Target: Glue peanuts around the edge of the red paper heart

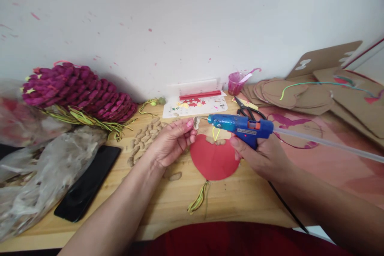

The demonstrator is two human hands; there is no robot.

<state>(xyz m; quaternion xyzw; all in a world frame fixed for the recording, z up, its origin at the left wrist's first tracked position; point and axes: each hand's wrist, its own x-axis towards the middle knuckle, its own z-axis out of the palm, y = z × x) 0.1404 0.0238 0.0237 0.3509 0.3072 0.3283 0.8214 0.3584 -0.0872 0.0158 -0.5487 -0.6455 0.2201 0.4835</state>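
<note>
Between the fingertips of my left hand is a peanut shell half, its hollow side showing. My right hand grips a blue hot glue gun, whose nozzle tip is at the shell's edge; whether they touch I cannot tell. A long clear glue stick sticks out of the gun's back. Below both hands lies a red heart-shaped piece with a few peanut shells along its top edge, a yellow loop, and a yellow-green tassel at its point.
Loose peanut shells lie left of the heart. A black phone and plastic bags are at the left, with a stack of magenta shell-covered pieces behind. Black scissors, a pink cup and cardboard shapes stand at the back right.
</note>
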